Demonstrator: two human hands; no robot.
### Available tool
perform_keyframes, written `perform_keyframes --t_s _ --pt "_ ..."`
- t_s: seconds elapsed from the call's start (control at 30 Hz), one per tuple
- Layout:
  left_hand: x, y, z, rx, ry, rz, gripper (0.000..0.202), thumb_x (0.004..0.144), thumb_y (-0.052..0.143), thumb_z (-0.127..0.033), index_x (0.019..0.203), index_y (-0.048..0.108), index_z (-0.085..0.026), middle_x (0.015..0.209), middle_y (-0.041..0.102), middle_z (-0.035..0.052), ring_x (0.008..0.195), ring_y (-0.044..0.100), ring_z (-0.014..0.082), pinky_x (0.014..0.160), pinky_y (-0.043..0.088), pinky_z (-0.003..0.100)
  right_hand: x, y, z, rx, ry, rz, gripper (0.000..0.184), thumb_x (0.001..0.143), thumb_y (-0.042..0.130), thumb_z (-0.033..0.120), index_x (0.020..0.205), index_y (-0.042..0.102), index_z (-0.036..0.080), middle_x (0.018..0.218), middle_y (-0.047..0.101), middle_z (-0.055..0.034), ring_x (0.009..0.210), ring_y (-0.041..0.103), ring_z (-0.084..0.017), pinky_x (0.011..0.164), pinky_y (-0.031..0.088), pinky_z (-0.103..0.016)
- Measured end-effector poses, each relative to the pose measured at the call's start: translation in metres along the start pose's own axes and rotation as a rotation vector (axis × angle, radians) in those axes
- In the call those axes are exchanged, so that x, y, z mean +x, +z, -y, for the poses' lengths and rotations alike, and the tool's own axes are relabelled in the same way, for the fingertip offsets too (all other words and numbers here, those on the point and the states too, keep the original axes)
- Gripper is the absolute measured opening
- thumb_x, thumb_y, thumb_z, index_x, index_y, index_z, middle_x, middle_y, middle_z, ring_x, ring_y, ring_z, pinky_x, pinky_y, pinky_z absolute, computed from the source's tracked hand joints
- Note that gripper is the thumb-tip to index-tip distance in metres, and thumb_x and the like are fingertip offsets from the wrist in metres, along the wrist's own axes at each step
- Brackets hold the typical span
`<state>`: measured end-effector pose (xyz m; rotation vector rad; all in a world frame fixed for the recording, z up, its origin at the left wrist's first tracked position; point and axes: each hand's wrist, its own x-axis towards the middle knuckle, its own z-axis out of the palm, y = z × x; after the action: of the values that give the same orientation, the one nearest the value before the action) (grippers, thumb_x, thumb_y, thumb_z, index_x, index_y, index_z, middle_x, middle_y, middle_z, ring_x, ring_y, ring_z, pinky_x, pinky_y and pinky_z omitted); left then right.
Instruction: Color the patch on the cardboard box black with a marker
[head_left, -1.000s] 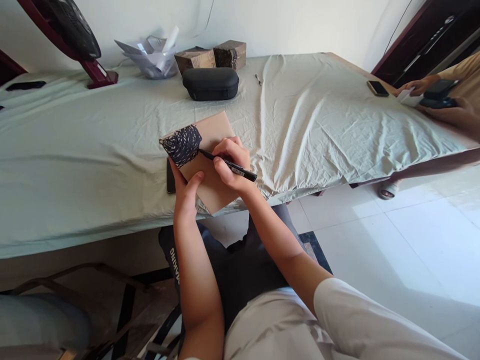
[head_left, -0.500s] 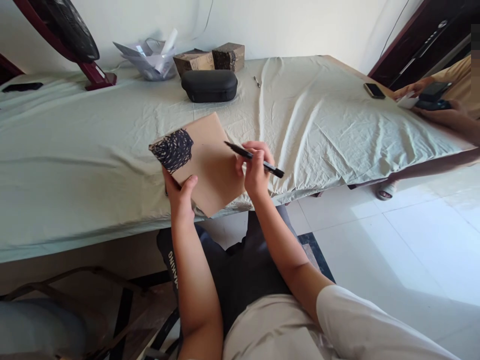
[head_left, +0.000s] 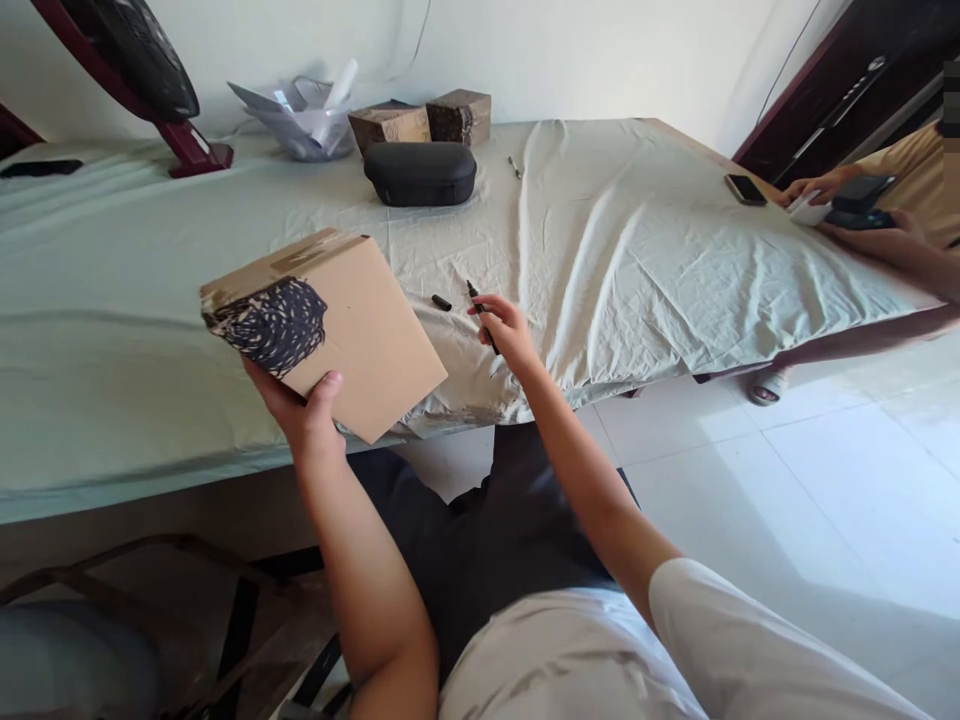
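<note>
Table under wrinkled pale-green sheet [head_left: 637, 250]; cardboard box [head_left: 367, 335] raised over its near edge — left hand [head_left: 304, 410] clasped under box's lower edge; probably light, stiff, best held by edges; right hand [head_left: 508, 330] pinching black marker [head_left: 475, 296].

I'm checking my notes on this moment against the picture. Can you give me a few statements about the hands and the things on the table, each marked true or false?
1. The left hand holds the cardboard box. True.
2. The right hand is empty. False: it grips a black marker.
3. The box bears a black scribbled patch. True.
4. The cap sits on the marker. False: it lies on the cloth, left of the right hand.
5. The black case lies on the floor. False: it rests on the cloth, towards the wall.
</note>
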<state>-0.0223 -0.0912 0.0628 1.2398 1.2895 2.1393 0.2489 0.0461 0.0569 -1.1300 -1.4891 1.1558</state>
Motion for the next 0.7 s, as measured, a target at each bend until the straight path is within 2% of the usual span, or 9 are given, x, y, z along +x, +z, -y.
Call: perform_keyframes --t_s 0.07,0.13,0.2,0.27,0.37,0.53,0.7 --pt "-0.001 0.0 0.0 0.009 0.001 0.005 0.113 0.061 0.086 -0.041 0.166 0.049 -0.032 0.169 0.06 0.0115 0.16 0.056 0.0419 0.138 0.039 0.061 0.002 0.007 0.0 -0.296 -0.058 -0.002 0.047 0.101 0.05 0.021 0.139 0.078 0.02 0.133 0.086 -0.0126 0.089 0.077 -0.02 0.095 0.064 -0.037" --pt "-0.001 0.0 0.0 0.018 -0.013 0.0 0.109 0.06 0.085 -0.039 0.164 0.051 -0.033 0.166 0.063 0.01 0.157 0.059 0.0409 0.137 0.04 0.061 0.003 0.011 0.003 -0.548 -0.096 0.0 0.057 0.103 0.05 0.017 0.156 0.073 0.022 0.136 0.086 -0.0128 0.107 0.08 -0.026 0.104 0.062 -0.04" --pt "-0.001 -0.002 0.001 0.018 -0.025 -0.016 0.107 0.06 0.084 -0.037 0.162 0.054 -0.031 0.161 0.066 0.01 0.155 0.062 0.0404 0.136 0.042 0.061 0.003 0.013 0.008 -0.727 -0.078 0.018 0.064 0.104 0.052 0.015 0.166 0.066 0.022 0.142 0.085 -0.014 0.12 0.08 -0.032 0.106 0.063 -0.044" --pt "-0.002 -0.003 0.002 0.018 -0.034 -0.027 0.106 0.059 0.083 -0.036 0.161 0.055 -0.03 0.157 0.068 0.0095 0.154 0.062 0.0401 0.136 0.043 0.061 0.003 0.014 0.012 -0.835 -0.041 0.045 0.062 0.103 0.054 0.014 0.163 0.07 0.021 0.145 0.084 -0.0144 0.128 0.079 -0.037 0.105 0.064 -0.046" --pt "-0.002 -0.006 0.004 0.02 -0.047 -0.029 0.105 0.059 0.083 -0.036 0.16 0.055 -0.032 0.155 0.067 0.0087 0.154 0.061 0.0404 0.135 0.043 0.062 0.006 0.015 0.013 -0.906 -0.026 0.084 0.057 0.102 0.055 0.014 0.154 0.077 0.023 0.147 0.082 -0.014 0.129 0.079 -0.038 0.102 0.065 -0.046" --pt "-0.002 -0.008 0.005 -0.004 -0.043 -0.036 0.1 0.06 0.083 -0.037 0.156 0.057 -0.03 0.154 0.068 0.0106 0.151 0.063 0.0414 0.135 0.042 0.064 0.021 0.022 0.007 -0.936 -0.024 0.135 0.057 0.104 0.057 0.015 0.155 0.078 0.027 0.146 0.081 -0.0129 0.128 0.079 -0.037 0.102 0.065 -0.045" --pt "-0.003 -0.011 0.006 0.003 -0.055 -0.056 0.099 0.058 0.083 -0.038 0.154 0.057 -0.028 0.149 0.071 0.0111 0.146 0.067 0.0408 0.133 0.045 0.065 0.041 0.034 -0.001 -0.906 -0.077 0.106 0.058 0.105 0.055 0.013 0.157 0.075 0.026 0.148 0.079 -0.0127 0.133 0.077 -0.035 0.107 0.064 -0.044"
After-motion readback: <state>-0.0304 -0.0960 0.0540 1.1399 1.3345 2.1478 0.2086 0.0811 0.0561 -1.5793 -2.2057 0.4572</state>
